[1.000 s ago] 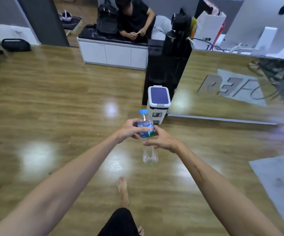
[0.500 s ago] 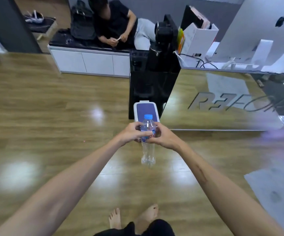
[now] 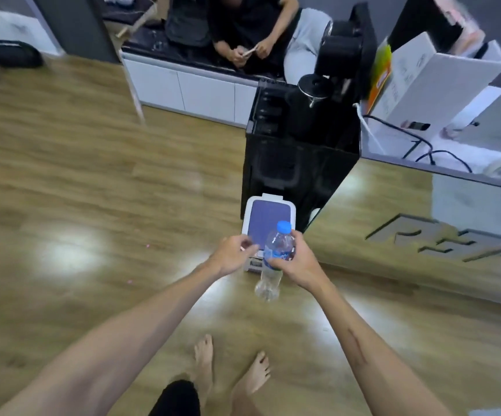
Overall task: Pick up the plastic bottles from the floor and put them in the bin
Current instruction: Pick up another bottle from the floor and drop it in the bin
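Wooden floor (image 3: pixel 93 181), shut-lidded bin (image 3: pixel 268 219) against black cabinet (image 3: pixel 297 163), bottle (image 3: pixel 276 253) before it.

Raised grey lettering (image 3: pixel 450 241) on wooden counter front (image 3: pixel 393 211): only "RE" legible, rest cut off | bottle label (image 3: pixel 279 250): print unreadable

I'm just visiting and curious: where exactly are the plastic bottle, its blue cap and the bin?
plastic bottle (image 3: pixel 273 274): head view, clear lower body.
blue cap (image 3: pixel 283 227): head view, cap's side.
bin (image 3: pixel 268 216): head view, purple lid panel.
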